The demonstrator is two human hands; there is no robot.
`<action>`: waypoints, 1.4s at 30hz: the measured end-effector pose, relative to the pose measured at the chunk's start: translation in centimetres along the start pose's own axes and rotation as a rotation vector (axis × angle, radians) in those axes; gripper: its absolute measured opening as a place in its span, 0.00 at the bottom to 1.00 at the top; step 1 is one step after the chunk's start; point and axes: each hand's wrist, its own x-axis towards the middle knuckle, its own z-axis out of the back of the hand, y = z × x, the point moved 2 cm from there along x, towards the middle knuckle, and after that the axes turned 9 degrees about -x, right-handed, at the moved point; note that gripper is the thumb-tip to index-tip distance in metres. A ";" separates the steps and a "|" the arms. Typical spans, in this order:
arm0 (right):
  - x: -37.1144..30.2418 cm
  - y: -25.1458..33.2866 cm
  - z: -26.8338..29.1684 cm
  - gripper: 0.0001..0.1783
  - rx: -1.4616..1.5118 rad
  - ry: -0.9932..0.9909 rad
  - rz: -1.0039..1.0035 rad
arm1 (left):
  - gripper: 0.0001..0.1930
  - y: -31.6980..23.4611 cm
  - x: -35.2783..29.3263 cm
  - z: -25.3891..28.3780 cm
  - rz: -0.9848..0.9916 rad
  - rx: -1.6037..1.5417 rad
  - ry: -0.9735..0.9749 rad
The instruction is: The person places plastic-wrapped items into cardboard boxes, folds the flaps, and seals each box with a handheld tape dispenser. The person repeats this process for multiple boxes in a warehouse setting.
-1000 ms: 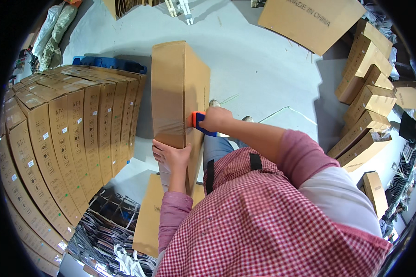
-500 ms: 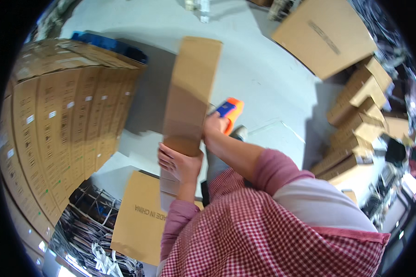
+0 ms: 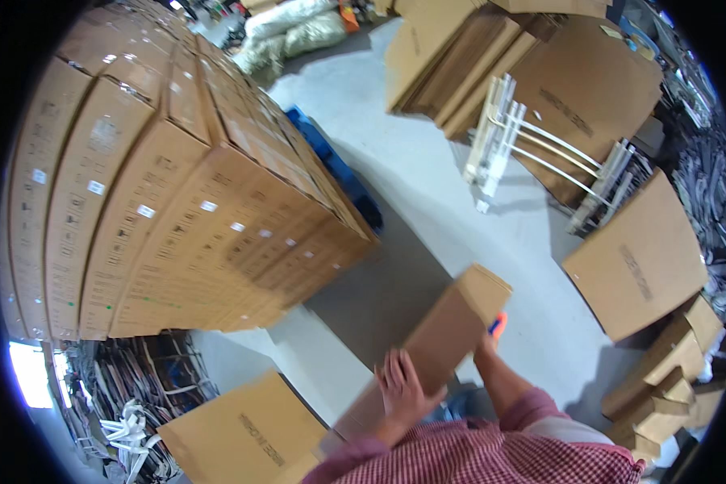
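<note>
A long, narrow cardboard carton (image 3: 442,335) stands tilted in front of me, its far end pointing up and to the right. My left hand (image 3: 403,394) grips it near its lower end, fingers laid across the brown face. Beyond the carton's right side, my right hand (image 3: 486,348) is closed round an orange-and-blue hand tool (image 3: 498,326). Most of that tool is hidden behind the carton, so its exact kind cannot be made out. Both forearms come up from the lower edge, past a red checked apron.
At left, a tall stack of upright cartons (image 3: 218,218) rests by a blue pallet (image 3: 331,165). A large flat carton (image 3: 250,436) is at lower left. White metal frames (image 3: 496,145) stand ahead, near big cardboard sheets (image 3: 589,97). Another carton (image 3: 641,258) and folded boxes (image 3: 661,363) line the right.
My view has swung up and left, bringing more of the stack and the white frames in. The carton leans further right in the picture. Both hands keep their holds.
</note>
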 end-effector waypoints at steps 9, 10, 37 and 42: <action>1.6 20.4 13.7 0.19 -0.110 0.049 0.144 | 0.46 -9.3 16.0 -2.0 -0.304 -0.091 -0.270; 0.8 22.3 13.9 0.20 -0.085 0.203 0.165 | 0.42 -9.9 16.8 -1.5 -0.376 -0.141 -0.371; -8.7 29.4 0.3 0.24 -0.802 0.965 0.239 | 0.18 -4.0 15.3 4.3 0.799 -2.429 0.385; -9.9 30.1 0.1 0.22 -0.903 0.961 0.237 | 0.17 -3.7 15.2 4.4 0.815 -2.526 0.616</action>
